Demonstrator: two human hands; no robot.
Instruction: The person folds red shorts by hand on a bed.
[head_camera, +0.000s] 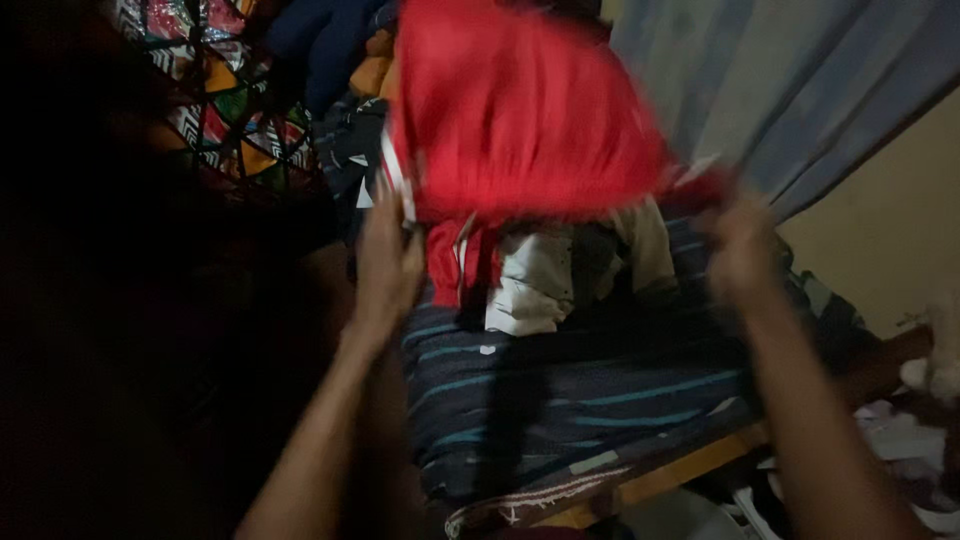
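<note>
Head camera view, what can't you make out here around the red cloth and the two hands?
- Red cloth: motion-blurred, so its kind and shape are unclear; its top is cut off by the upper edge.
- Left hand and right hand: fingertips blurred against the cloth's edge, exact grip unclear.
- White garment: partly hidden behind the red cloth.
- Left of the frame: too dark to tell anything.
- Patterned fabric: dim, half in shadow.

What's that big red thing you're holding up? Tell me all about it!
The red cloth looks like soft, thin fabric, perhaps clothing, with a white strip along its left edge. It is blurred, spread wide and held up in the air. The left hand grips its lower left edge, the right hand its lower right corner.
</note>
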